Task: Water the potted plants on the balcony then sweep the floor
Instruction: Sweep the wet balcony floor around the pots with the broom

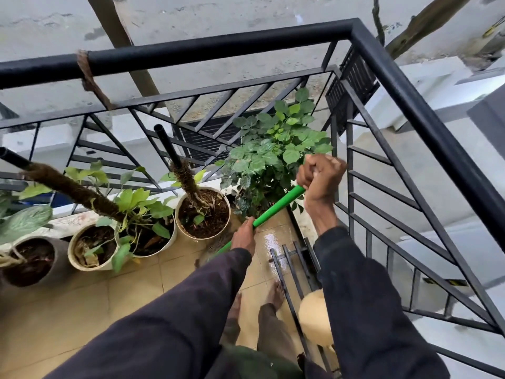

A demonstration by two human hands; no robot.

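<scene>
Handle (276, 207), smooth green cylinder | left hand (243, 237) grips midway | right hand (321, 179) grips top | tiles (274, 240) wet

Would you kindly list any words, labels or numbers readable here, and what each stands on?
None is readable. The green plastic broom handle, the cream round plant pots and the black metal railing carry no lettering; the yellow-and-black striped strip is too small to show any.
</scene>
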